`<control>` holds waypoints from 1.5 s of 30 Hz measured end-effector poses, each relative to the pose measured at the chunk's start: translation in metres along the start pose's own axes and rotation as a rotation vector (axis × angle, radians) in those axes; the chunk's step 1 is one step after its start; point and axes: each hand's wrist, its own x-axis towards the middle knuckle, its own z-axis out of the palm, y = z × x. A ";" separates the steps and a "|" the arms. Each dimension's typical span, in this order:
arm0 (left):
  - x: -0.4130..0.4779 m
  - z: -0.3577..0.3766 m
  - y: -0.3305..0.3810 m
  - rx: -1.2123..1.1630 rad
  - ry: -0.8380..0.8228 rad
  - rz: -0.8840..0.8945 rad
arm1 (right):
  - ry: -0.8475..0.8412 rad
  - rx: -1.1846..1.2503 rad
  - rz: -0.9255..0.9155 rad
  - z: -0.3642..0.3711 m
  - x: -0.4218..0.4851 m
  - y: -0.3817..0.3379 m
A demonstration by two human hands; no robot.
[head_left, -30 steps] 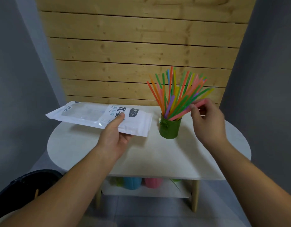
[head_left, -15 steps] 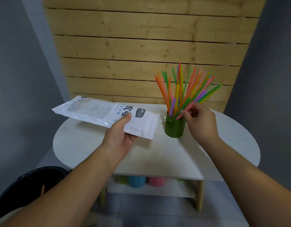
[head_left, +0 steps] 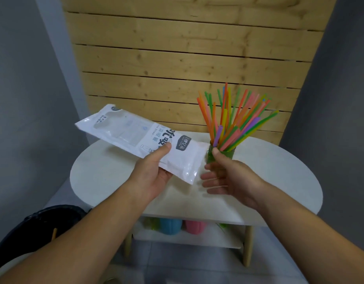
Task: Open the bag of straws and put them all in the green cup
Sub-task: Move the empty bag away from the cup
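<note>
head camera, looking down over both my forearms: my left hand [head_left: 154, 171] grasps the flat white plastic bag with printed lettering and a clear window [head_left: 140, 138], thumb pressed on its top face and fingers curled underneath, near its right end. the bag is lifted off the tabletop and tilted, its far end pointing up and to the left, its near right corner hanging just beside the fingertips of my right hand [head_left: 228, 177]. that hand is released and holds nothing, fingers straight and spread toward the left, thumb raised in front of the small green cup [head_left: 228, 153]; i cannot tell whether the thumb touches the cup. the cup stands upright on the far right part of the white oval table [head_left: 279, 171], and the bundle of thin coloured plastic straws [head_left: 234, 117], orange, green, yellow, pink and purple, stands in it, fanning upward and to the right. behind the table is a wall of pale wooden slats [head_left: 187, 58]. on the lower shelf [head_left: 187, 238] under the tabletop sit a blue cup [head_left: 170, 225] and a pink cup [head_left: 194, 226] side by side. a black bin [head_left: 33, 228] stands on the floor at the near left.
</note>
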 end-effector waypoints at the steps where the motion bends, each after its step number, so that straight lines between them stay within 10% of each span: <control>1: -0.002 0.000 0.000 0.014 -0.014 -0.018 | -0.033 0.097 -0.005 0.007 -0.002 -0.002; 10: -0.026 -0.037 0.036 0.049 -0.003 -0.067 | -0.077 0.265 -0.174 0.068 -0.003 -0.005; 21: -0.090 -0.131 0.056 -0.193 0.482 0.074 | 0.019 -0.075 -0.323 0.157 -0.024 0.016; 45: -0.164 -0.289 0.036 0.050 0.799 -0.195 | -0.172 -0.351 0.165 0.336 0.037 0.115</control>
